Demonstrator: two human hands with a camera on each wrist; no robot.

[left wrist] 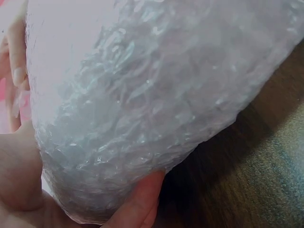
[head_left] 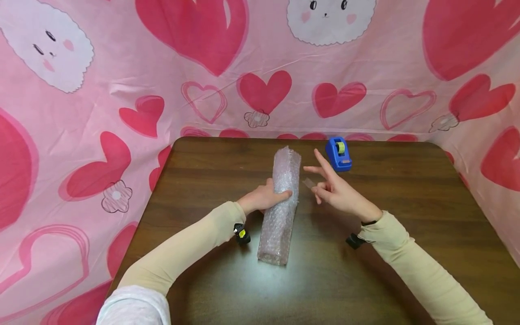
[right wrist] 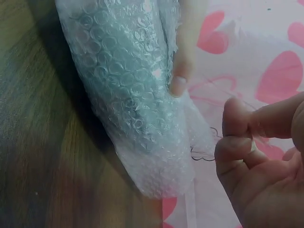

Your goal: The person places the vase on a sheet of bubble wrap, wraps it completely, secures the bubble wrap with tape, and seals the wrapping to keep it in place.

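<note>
A long bundle of clear bubble wrap (head_left: 277, 230) lies lengthwise near the middle of the table, its far end raised off the surface. My left hand (head_left: 263, 197) grips it around the middle, thumb across the top and fingers underneath. Something dull green shows faintly through the bubbles (right wrist: 118, 71) in the right wrist view; its kind is hidden. Just right of the bundle, my right hand (head_left: 339, 192) pinches a short strip of clear tape (head_left: 308, 183) between thumb and a curled finger, while other fingers point away. The strip is apart from the wrap.
A blue tape dispenser (head_left: 339, 155) with a roll of tape stands beyond my right hand, toward the back of the dark wooden table (head_left: 426, 203). Pink cloth with hearts (head_left: 264, 92) hangs behind the table's back edge and along both sides.
</note>
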